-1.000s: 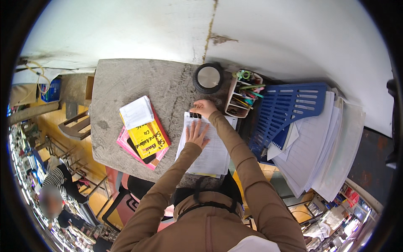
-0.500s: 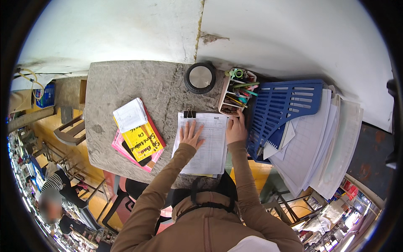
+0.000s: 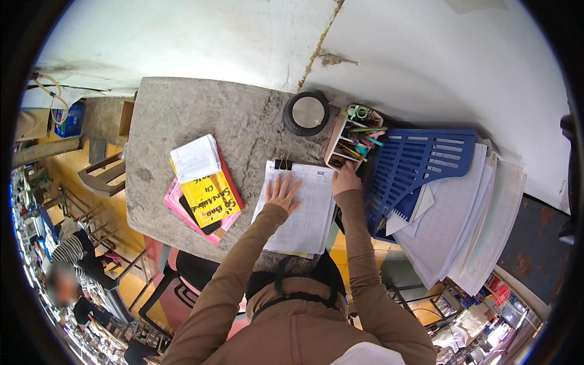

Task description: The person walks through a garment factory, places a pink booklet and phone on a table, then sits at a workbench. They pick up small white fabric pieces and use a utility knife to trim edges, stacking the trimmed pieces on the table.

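My left hand [image 3: 282, 194] lies flat with spread fingers on the upper part of a stack of printed sheets [image 3: 298, 228]. A black binder clip [image 3: 283, 163] grips the top edge of the sheets. At their upper right, my right hand [image 3: 347, 180] reaches its fingertips to the near compartment of a white desk organizer [image 3: 334, 141]. The fingertips are partly hidden there, and I cannot make out anything held in them. Pens [image 3: 367, 129], a green ring-shaped item [image 3: 361, 112] and other small things fill the organizer.
A blue slotted file rack [image 3: 420, 146] bulging with papers [image 3: 450, 213] stands on the right. A round black-rimmed object [image 3: 308, 113] sits near the wall. On the left lie a yellow booklet [image 3: 210, 198], a folded paper [image 3: 196, 159] and a dark phone [image 3: 210, 227].
My right hand has shifted, its fingertips now further in at the organizer's near compartment. My left hand stays flat on the sheets. The whole view has tilted slightly.
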`<state>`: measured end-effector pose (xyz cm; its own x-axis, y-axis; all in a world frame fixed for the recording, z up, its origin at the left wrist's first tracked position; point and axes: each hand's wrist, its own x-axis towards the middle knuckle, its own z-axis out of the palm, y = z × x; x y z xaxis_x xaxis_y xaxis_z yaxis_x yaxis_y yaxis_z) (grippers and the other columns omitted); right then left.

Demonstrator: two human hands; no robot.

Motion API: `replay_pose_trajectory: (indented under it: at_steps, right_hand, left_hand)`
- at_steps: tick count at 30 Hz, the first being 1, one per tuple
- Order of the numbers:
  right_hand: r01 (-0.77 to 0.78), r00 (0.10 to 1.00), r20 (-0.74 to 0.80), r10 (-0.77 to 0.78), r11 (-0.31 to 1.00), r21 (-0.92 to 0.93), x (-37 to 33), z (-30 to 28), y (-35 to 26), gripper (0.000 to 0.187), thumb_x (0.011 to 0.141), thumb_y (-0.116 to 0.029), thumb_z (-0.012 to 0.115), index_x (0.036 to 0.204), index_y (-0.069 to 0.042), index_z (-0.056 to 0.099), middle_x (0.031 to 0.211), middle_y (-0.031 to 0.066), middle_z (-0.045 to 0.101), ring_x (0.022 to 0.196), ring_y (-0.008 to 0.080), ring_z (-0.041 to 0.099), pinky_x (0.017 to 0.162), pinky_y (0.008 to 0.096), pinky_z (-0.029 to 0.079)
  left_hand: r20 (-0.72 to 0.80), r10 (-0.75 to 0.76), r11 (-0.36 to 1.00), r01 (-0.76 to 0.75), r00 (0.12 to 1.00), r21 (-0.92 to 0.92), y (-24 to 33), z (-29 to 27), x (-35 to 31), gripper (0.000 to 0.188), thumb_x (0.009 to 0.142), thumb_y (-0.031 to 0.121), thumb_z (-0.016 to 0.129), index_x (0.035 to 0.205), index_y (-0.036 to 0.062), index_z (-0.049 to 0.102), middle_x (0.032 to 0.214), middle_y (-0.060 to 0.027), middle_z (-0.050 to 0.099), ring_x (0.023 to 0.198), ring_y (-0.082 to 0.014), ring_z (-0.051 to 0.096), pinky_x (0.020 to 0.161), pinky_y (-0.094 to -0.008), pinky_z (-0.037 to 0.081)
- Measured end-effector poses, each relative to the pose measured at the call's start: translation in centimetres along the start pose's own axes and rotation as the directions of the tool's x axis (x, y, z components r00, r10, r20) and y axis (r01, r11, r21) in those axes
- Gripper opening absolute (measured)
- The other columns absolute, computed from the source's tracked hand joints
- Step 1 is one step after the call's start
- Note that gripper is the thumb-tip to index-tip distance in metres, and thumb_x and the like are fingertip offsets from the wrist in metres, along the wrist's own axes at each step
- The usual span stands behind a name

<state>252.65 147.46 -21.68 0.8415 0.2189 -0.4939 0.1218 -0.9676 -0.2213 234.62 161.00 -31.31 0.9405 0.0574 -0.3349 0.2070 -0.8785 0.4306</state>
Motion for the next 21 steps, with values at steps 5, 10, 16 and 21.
replay_pose_trajectory:
  at_steps: [5, 10, 16, 21]
  right_hand:
    - [0.024, 1.0, 0.012, -0.025, 0.996, 0.09, -1.3, 0.7, -3.7, 0.058, 0.086, -0.035, 0.058, 0.128, 0.003, 0.044, 0.141, 0.018, 0.039, 0.092, 0.0413, 0.063, 0.078, 0.046, 0.053]
    - [-0.202, 0.979, 0.012, 0.202, 0.977, 0.061, -1.6, 0.3, -3.8, 0.065, 0.086, -0.041, 0.058, 0.133, 0.001, 0.041, 0.142, 0.0262, 0.033, 0.091, 0.0437, 0.063, 0.077, 0.047, 0.054]
    - [-0.117, 0.993, 0.04, 0.112, 0.977, 0.18, -0.7, 0.4, -3.1, 0.065, 0.087, -0.04, 0.058, 0.134, 0.001, 0.04, 0.143, 0.0235, 0.035, 0.101, 0.0426, 0.06, 0.081, 0.0448, 0.053]
    - [0.0, 1.0, -0.029, 0.008, 0.961, 0.277, -3.2, 1.0, -4.3, 0.061, 0.088, -0.036, 0.057, 0.133, 0.002, 0.041, 0.143, 0.0204, 0.036, 0.105, 0.038, 0.059, 0.082, 0.043, 0.053]
  left_hand:
    - [0.026, 0.019, 0.999, -0.02, 0.999, 0.03, -0.4, 0.4, 0.3, 0.071, 0.087, 0.053, 0.054, 0.147, 0.0289, 0.025, 0.157, -0.0124, 0.007, 0.143, -0.041, 0.003, 0.109, -0.0634, 0.007]
    - [0.074, 0.001, 0.999, -0.004, 0.997, 0.033, -0.6, 0.4, 0.3, 0.074, 0.086, 0.054, 0.055, 0.148, 0.0292, 0.023, 0.157, -0.0125, 0.003, 0.143, -0.0414, -0.001, 0.109, -0.0637, 0.004]
    - [0.106, -0.009, 1.0, 0.007, 0.994, 0.024, -0.4, 0.1, 0.3, 0.075, 0.086, 0.052, 0.056, 0.148, 0.0278, 0.022, 0.157, -0.0127, 0.002, 0.143, -0.0414, -0.002, 0.109, -0.0631, 0.003]
    - [0.142, -0.035, 0.999, 0.031, 0.989, 0.028, -0.4, 0.0, 0.5, 0.075, 0.085, 0.051, 0.056, 0.148, 0.0278, 0.023, 0.157, -0.0115, 0.002, 0.143, -0.0401, -0.003, 0.11, -0.0623, 0.002]
